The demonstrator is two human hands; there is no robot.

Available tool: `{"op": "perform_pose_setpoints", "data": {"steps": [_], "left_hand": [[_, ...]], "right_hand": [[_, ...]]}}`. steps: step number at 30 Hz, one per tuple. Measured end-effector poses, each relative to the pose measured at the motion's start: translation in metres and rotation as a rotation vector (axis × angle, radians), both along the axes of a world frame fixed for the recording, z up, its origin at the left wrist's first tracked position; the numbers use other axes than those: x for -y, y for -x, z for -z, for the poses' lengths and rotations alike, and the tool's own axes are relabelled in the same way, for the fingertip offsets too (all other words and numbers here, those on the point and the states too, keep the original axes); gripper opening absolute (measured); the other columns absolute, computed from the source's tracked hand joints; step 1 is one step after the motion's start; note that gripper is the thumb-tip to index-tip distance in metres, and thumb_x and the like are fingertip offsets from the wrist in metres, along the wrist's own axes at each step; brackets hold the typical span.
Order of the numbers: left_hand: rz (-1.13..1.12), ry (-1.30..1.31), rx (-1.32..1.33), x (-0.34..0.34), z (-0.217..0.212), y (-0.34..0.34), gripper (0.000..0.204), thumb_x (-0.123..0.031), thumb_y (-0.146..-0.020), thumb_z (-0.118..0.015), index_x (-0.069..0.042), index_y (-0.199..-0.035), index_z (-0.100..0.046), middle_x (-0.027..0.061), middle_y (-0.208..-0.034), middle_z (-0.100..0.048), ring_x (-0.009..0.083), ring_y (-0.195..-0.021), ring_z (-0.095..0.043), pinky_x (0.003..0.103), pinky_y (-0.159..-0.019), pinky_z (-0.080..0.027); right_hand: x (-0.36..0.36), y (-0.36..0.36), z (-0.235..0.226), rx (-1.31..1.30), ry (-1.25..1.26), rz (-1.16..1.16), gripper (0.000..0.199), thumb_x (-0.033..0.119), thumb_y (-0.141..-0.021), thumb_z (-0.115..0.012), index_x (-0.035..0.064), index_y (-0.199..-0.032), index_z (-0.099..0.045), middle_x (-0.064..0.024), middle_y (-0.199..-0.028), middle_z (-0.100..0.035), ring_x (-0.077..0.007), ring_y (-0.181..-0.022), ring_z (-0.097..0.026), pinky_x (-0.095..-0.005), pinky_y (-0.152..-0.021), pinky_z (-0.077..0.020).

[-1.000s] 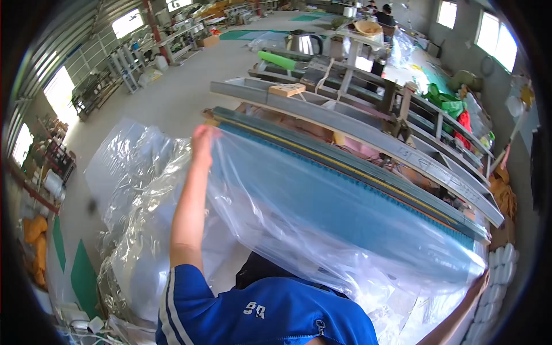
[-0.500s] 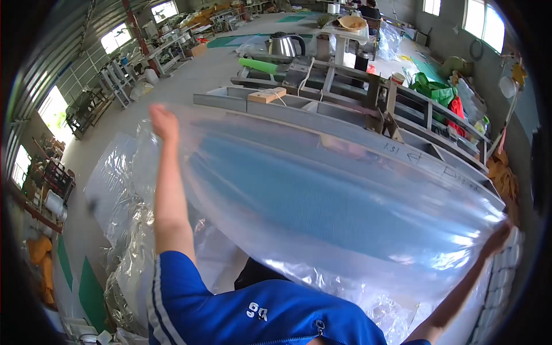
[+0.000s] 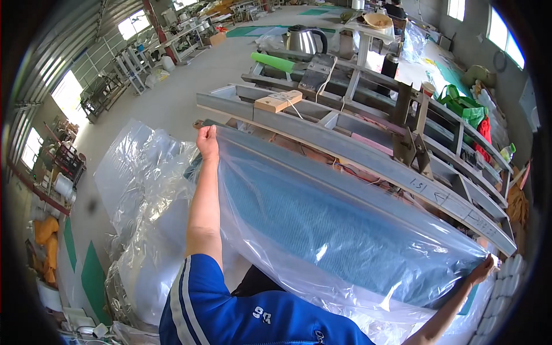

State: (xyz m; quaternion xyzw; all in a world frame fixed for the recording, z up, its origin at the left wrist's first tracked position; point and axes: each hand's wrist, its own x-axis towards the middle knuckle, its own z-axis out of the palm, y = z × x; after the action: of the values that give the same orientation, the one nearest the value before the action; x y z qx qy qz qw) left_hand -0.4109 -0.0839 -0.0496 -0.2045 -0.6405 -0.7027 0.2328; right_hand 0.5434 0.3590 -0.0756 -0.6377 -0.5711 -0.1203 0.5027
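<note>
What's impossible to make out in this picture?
Head view:
Clear plastic film: portion gripped by the left hand, hidden inside its fist.
Steel kettle: contents, hidden by its body and lid.
Distant person: upper part, cut off by the top edge.

Presents as a workshop or small factory hall, on the evidence of ribbed metal cladding (image 3: 63, 37), a reddish post (image 3: 154, 26) and a broad grey floor (image 3: 184, 83). Contains a long metal frame (image 3: 368, 160), cluttered worktables (image 3: 183, 38) and metal stands (image 3: 131, 68) farther back, plus large clear plastic sheeting (image 3: 333, 241) in the foreground.
</note>
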Motion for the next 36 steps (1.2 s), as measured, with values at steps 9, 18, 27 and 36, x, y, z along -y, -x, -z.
{"op": "perform_pose_setpoints", "data": {"steps": [9, 18, 27, 36], "left_hand": [[0.01, 0.081, 0.215, 0.011, -0.021, -0.014, 0.027, -0.024, -0.082, -0.068, -0.006, -0.082, -0.048, -0.0022, -0.072, -0.047, 0.0067, -0.063, -0.043, 0.022, -0.054, -0.037], [0.074, 0.025, 0.18, 0.014, 0.0, 0.007, 0.021, -0.018, -0.079, -0.064, -0.005, -0.088, -0.05, 0.002, -0.081, -0.051, 0.01, -0.075, -0.047, 0.025, -0.067, -0.041], [-0.409, 0.985, -0.024, 0.024, -0.041, -0.026, 0.048, -0.049, -0.087, -0.05, -0.003, -0.101, -0.055, 0.0134, -0.092, -0.06, 0.0317, -0.085, -0.055, 0.035, -0.078, -0.043], [0.838, 0.469, 0.216, -0.049, -0.056, -0.199, 0.013, -0.021, -0.083, -0.065, -0.009, -0.087, -0.063, -0.0072, -0.071, -0.055, 0.0001, -0.063, -0.046, 0.016, -0.054, -0.035]], "right_hand": [[-0.005, 0.004, 0.0, -0.263, 0.244, 0.148, 0.055, 0.052, -0.088, -0.05, -0.001, -0.101, -0.059, -0.0179, -0.092, -0.062, -0.0287, -0.087, -0.058, -0.0362, -0.08, -0.0451], [0.003, 0.009, -0.012, -0.181, 0.173, 0.269, 0.064, 0.053, -0.091, -0.036, -0.0049, -0.115, -0.05, -0.027, -0.107, -0.055, -0.0409, -0.099, -0.055, -0.0462, -0.083, -0.0413], [0.105, -0.017, -0.119, -0.584, 0.677, -0.838, 0.018, 0.024, -0.091, -0.057, 0.0087, -0.098, -0.063, 0.0071, -0.075, -0.052, -0.0009, -0.067, -0.046, -0.0182, -0.057, -0.036], [0.148, -0.332, -0.034, -1.273, 0.232, 0.063, 0.032, 0.023, -0.086, -0.061, 0.001, -0.109, -0.059, -0.0056, -0.105, -0.061, -0.0153, -0.093, -0.056, -0.0243, -0.08, -0.0455]]}}
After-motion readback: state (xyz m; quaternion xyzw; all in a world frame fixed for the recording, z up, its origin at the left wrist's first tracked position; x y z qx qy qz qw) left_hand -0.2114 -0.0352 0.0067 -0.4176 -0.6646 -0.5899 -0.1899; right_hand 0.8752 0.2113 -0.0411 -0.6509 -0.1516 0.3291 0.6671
